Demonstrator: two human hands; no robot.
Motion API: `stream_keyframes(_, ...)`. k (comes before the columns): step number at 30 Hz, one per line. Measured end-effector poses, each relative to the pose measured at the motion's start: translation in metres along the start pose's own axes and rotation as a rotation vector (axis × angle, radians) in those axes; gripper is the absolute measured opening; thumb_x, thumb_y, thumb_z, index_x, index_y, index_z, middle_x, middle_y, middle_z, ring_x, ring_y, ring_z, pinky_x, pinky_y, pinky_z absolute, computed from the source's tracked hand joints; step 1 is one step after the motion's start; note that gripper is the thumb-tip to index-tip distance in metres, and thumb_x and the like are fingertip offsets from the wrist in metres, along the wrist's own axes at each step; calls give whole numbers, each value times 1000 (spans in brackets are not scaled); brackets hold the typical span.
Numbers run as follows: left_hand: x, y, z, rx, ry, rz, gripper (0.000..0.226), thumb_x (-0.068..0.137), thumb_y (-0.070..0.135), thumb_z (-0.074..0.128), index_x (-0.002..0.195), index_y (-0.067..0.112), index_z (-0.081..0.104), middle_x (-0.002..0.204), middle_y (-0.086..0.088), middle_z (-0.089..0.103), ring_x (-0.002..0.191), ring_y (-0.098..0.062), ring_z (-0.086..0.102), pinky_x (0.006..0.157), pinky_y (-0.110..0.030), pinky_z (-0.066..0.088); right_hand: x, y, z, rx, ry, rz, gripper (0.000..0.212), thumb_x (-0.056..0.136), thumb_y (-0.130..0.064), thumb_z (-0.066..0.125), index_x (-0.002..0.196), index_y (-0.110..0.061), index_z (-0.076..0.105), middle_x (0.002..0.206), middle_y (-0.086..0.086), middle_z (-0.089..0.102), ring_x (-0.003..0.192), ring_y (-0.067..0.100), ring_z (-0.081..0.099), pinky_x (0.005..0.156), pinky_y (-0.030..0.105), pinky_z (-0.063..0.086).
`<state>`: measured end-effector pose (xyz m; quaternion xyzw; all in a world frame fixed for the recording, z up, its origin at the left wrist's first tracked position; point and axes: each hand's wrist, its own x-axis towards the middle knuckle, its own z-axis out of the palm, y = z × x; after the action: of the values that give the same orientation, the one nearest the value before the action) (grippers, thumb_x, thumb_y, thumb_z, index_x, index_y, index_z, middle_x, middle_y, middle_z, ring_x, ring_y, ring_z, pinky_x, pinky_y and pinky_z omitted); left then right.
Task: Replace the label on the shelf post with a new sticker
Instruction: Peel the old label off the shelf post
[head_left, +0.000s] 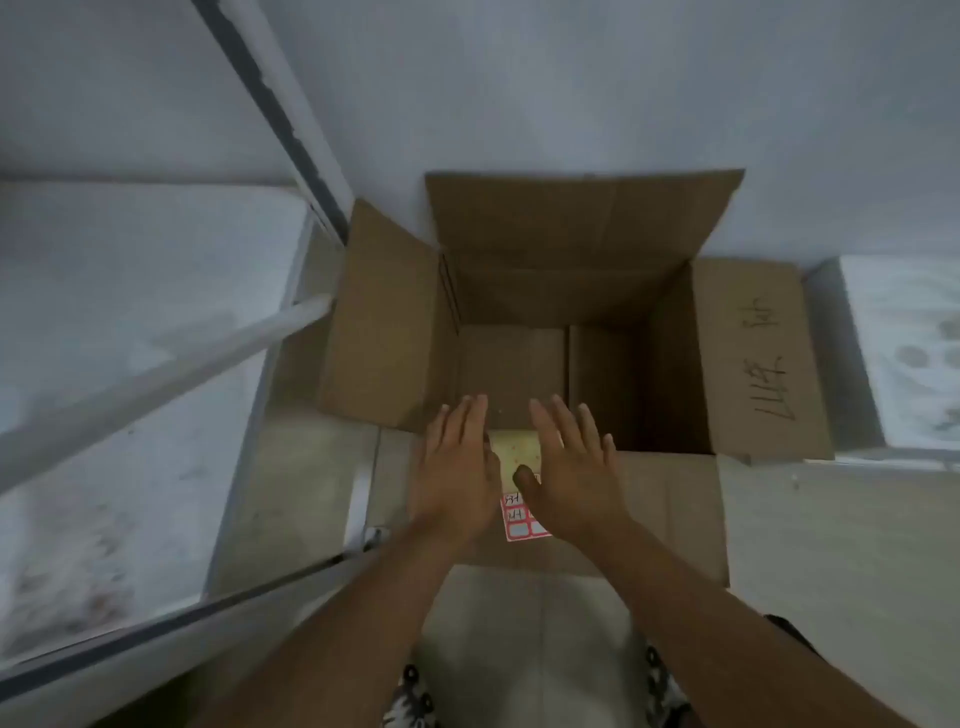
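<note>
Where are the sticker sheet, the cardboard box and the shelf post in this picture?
sticker sheet (519, 522), head view, on its red-bordered lower labels.
cardboard box (753, 358), head view, on its right flap with handwriting.
shelf post (280, 98), head view, on the upright's upper stretch.

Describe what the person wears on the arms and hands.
Nothing is worn: the left hand and right hand are bare, with no gloves, rings or watch visible. Both forearms are uncovered, and no sleeve reaches into view. Fingers are straight and unmarked.

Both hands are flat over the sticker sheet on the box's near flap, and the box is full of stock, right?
Not quite. The head view shows the box empty. The rest holds: left hand and right hand spread flat over the sticker sheet on the near flap.
</note>
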<state>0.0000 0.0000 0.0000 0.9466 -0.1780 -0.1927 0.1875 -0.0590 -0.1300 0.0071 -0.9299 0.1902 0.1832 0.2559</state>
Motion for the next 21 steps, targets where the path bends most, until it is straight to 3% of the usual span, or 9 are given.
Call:
stream_keyframes(4,15,-21,38,101,-57,75,51,99,27,36,150,24,29,152,6,36,137,-17,28,108,-31,20,11,5,24,-42,-92,29,72,91,-45,46,150,-31,6,161,1,0,147,29,-6,115,54,5)
stream_keyframes(8,30,-35,66,208,11,138,58,95,44,14,146,25,36,146,6,44,133,-18,34,102,-33,27,14,9,30,-121,-182,37,70,92,-53,40,150,-31,7,161,1,4,147,31,-2,115,56,6)
stream_keyframes(15,37,-39,81,154,190,196,55,94,36,22,138,15,49,136,-5,55,125,-26,48,97,-39,38,3,9,-5,-261,-41,36,74,92,-58,37,150,-32,0,161,4,5,147,33,-7,113,61,-2)
stream_keyframes(21,-18,-27,49,-22,400,263,55,93,32,24,128,7,59,122,-10,64,112,-29,58,93,-43,48,-33,-1,-3,-214,42,8,78,90,-57,43,150,-33,-1,161,2,5,147,31,-6,114,62,-1)
